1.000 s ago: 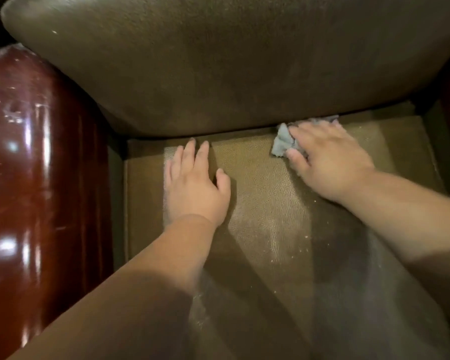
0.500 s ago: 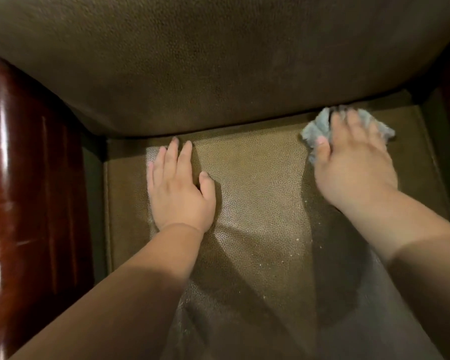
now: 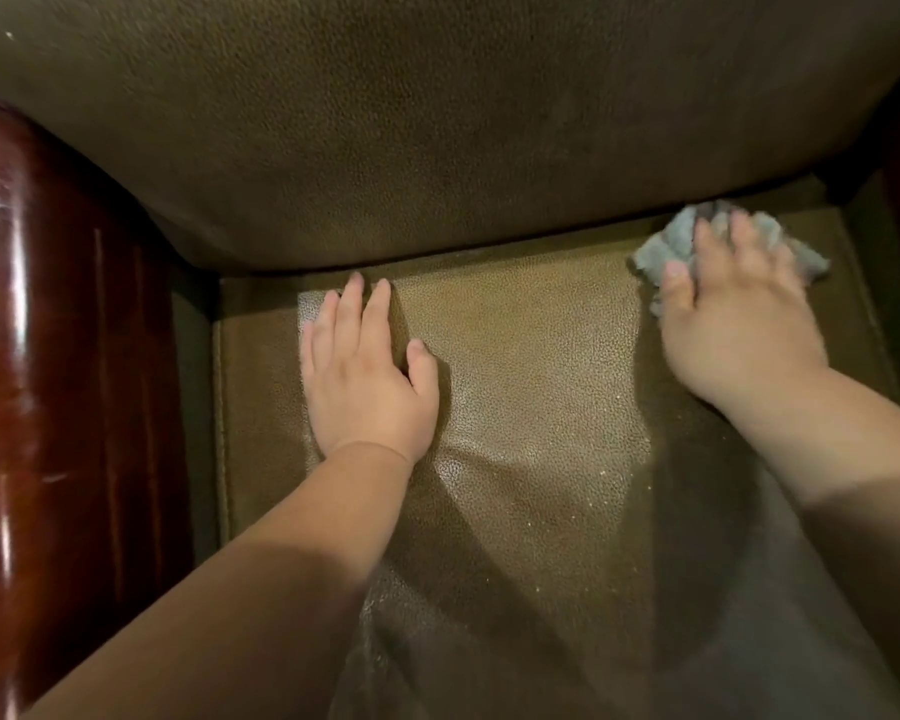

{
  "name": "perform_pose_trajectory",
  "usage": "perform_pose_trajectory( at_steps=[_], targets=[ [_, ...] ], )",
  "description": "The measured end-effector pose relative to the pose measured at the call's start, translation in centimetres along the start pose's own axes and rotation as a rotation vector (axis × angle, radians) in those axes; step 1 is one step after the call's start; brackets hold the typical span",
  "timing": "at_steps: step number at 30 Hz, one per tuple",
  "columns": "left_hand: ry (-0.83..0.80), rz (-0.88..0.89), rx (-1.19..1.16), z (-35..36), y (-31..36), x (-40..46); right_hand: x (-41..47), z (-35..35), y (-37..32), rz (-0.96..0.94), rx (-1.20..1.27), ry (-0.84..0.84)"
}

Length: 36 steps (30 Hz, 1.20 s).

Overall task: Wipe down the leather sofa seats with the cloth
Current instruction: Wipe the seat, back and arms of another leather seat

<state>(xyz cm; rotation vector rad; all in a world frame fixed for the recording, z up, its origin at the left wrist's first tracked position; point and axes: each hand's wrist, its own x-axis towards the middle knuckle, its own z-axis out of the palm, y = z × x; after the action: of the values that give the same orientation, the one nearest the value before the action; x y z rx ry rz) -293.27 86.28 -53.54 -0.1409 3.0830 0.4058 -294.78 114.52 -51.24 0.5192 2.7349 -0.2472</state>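
The right hand (image 3: pixel 739 324) lies over a crumpled grey cloth (image 3: pixel 668 246) at the far right corner of the seat cushion (image 3: pixel 531 387), where the seat meets the overhanging backrest cushion (image 3: pixel 437 122). The fingers are extended across the top of the cloth and press it flat to the leather; the thumb sits at the cloth's left edge. The hand is motion-blurred, so whether any finger curls under the fabric cannot be told, but the posture reads as a flat-palm press rather than a pinch, which suits wiping: pressure is spread across the cloth and the bunched fabric is pushed into the seam. The left hand (image 3: pixel 365 376) rests palm-down and empty on the left part of the seat, fingers straight and together, tips near the rear crease. In my judgement it serves as a brace, taking the person's weight while they lean in to reach the back corner. A glossy dark red wooden armrest (image 3: pixel 48 381) bounds the seat on the left; a narrow gap separates it from the cushion's piped edge. Pale specks and a dull, streaked film remain visible on the leather in the middle and near portions of the seat, between and below the two forearms, indicating, as assessed, that the rear strip is being treated and the front area is not yet finished. The right edge of the seat is in shadow and its condition cannot be determined.
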Motion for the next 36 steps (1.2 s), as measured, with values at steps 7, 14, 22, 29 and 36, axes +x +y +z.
perform_pose_trajectory(
  at_steps=[7,14,22,29,36],
  targets=[
    [-0.052,0.002,-0.008,-0.8,-0.1,0.1,-6.1,2.0,-10.8,-0.751,0.016,-0.200],
    [-0.068,0.029,0.047,-1.4,0.6,0.0,0.0,-0.5,2.4,-0.099,0.082,0.022],
    [-0.157,0.222,-0.178,-2.2,7.9,1.8,-3.0,-0.5,0.9,-0.723,-0.089,-0.184],
    [-0.094,0.308,0.026,2.1,9.7,1.0,2.2,-0.8,4.1,0.062,0.121,0.008],
    [-0.070,0.326,0.000,2.1,10.0,1.0,0.4,-0.9,4.1,-0.351,0.038,-0.053]
  ],
)
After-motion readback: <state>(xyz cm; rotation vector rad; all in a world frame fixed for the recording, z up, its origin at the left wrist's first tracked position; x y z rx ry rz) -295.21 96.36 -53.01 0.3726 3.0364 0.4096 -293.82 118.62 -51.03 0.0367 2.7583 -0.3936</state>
